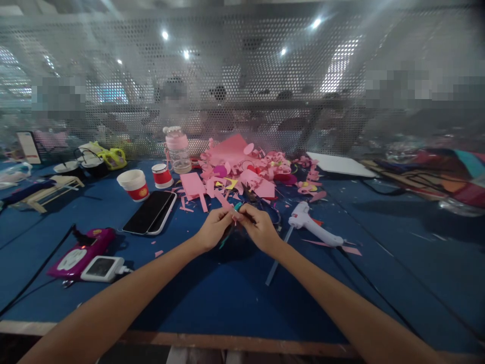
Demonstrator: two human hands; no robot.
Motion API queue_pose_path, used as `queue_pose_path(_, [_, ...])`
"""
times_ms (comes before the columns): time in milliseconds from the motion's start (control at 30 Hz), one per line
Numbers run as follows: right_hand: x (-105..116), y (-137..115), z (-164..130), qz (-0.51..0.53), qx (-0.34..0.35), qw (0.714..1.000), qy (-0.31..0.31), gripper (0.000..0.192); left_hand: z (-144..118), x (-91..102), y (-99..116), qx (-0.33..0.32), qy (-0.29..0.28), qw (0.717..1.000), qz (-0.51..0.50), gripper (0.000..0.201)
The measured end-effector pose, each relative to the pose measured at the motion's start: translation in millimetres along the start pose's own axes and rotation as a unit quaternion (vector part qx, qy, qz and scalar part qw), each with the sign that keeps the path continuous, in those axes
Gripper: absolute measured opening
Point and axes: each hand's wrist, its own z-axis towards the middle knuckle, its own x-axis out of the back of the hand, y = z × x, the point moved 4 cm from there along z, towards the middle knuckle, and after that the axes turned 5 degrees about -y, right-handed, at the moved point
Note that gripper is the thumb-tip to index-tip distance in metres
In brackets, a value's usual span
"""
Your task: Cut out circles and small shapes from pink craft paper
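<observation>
My left hand (214, 228) and right hand (259, 227) meet mid-frame, both grips pinching small pink strip (235, 214) over table (212, 298). Step, I judge: shaping paper piece. Glue gun (312, 225) right.

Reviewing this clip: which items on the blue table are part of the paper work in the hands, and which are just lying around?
In hand:
left hand and right hand, pinching a thin teal-ended piece
pink paper scraps
glue gun, close to the right hand

Lying about:
two phones
paper cup
pink-lidded bottle
magenta device
white board
</observation>
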Motion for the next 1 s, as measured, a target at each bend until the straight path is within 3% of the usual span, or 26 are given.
queue_pose_path(133, [-3.9, 3.3, 0.6, 0.071, -0.045, 0.996, 0.000, 0.032, 0.2, 8.9, 2.1, -0.024, 0.103, 0.994, 0.004, 0.041])
queue_pose_path(233, [-4.1, 4.6, 0.8, 0.084, -0.057, 0.995, 0.014, 0.035, -0.6, 12.7, 3.3, -0.039, 0.136, 0.990, 0.003, 0.040])
queue_pose_path(467, [-4.6, 8.2, 1.2, 0.099, -0.075, 0.992, 0.018, 0.034, -0.5, 2.8, 11.1, -0.062, 0.028, 0.997, 0.049, 0.034])
queue_pose_path(733, [-9.3, 8.5, -0.8, 0.125, -0.094, 0.986, 0.052, 0.036, -5.4, 0.3, 15.5, -0.099, 0.063, 0.990, 0.079, 0.032])
queue_pose_path(1000, [-5.6, 3.1, -1.7, 0.019, -0.081, 0.993, 0.086, 0.032, -6.9, -1.3, 14.4, -0.099, 0.069, 0.991, 0.061, 0.032])
